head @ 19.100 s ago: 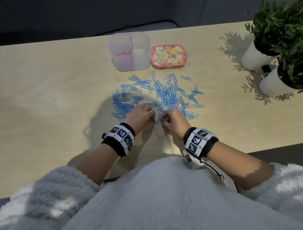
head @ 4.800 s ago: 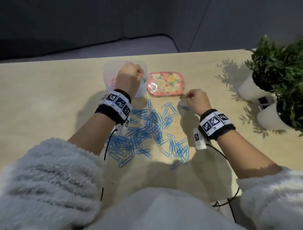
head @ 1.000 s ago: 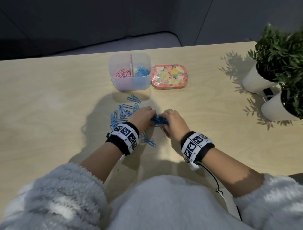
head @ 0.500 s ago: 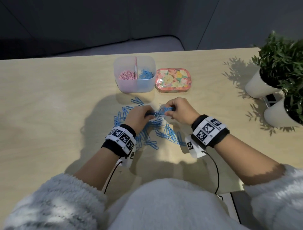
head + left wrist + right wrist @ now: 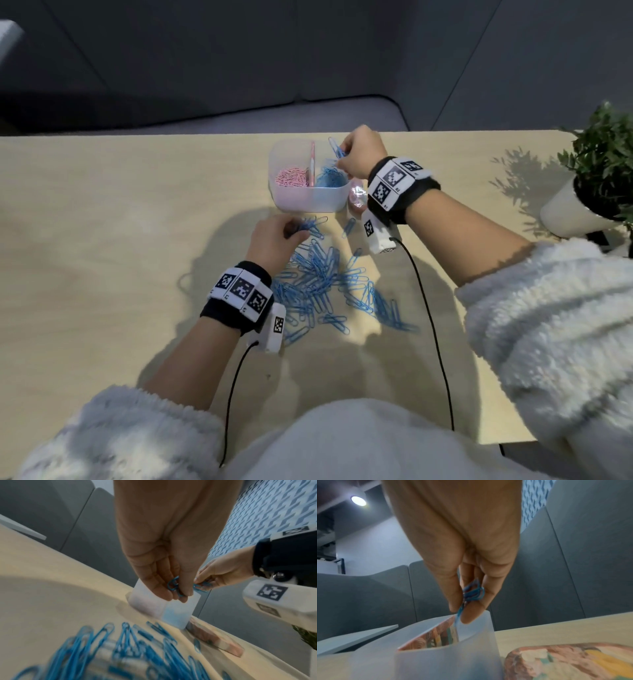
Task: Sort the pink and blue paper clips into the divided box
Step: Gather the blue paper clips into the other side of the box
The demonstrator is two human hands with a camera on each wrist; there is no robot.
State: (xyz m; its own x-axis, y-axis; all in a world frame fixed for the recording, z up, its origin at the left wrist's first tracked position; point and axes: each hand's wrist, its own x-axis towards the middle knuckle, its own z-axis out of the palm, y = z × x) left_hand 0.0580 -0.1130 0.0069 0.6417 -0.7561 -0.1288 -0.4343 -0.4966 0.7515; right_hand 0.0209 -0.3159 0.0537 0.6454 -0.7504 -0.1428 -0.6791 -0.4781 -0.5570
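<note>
A translucent divided box (image 5: 310, 202) stands at the far middle of the table, with pink clips (image 5: 291, 176) in its left half and blue clips (image 5: 329, 178) in its right half. My right hand (image 5: 358, 156) hangs over the right half and pinches a bunch of blue clips (image 5: 473, 593) between thumb and fingers. My left hand (image 5: 274, 236) sits just in front of the box and grips a few blue clips (image 5: 174, 586). A loose pile of blue clips (image 5: 325, 284) is spread on the table between my forearms.
A floral tin lid (image 5: 570, 660) lies right of the box, mostly hidden under my right wrist in the head view. A white pot with a green plant (image 5: 592, 185) stands at the table's right edge. Cables (image 5: 428, 325) trail from both wrist bands.
My right hand has lifted from the pile and moved forward over the box's blue half with clips. My left hand has shifted towards the box with its own clips.
</note>
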